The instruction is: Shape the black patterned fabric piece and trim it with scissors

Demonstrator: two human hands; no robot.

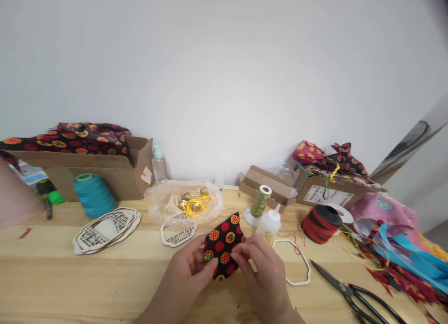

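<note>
Holds a black floral-print fabric piece (224, 249) between left hand (191, 268) and right hand (261, 263), above the middle of the table (87, 286), toward the front edge, itself out of view. Grasps the cloth's left side in the left hand, thumb on top, with most fingers hidden behind; pinches the right side between thumb and fingertips of the right hand. Hard to make out the exact contact there against the busy print. Beyond the right hand, can see only parts of a white glue bottle (270, 222) and a white frame (308, 269). Nearer the back edge, can pick out gold-coloured bells (204, 191) and yellow cords (196, 205), dulled by a clear plastic bag (217, 202) partly covering a lattice cut-out (178, 235). Toward the front right corner, can see scissors (346, 290) with handles cut off below; toward the back right, cannot sort out the tangled contents of a cardboard box (317, 193).
</note>
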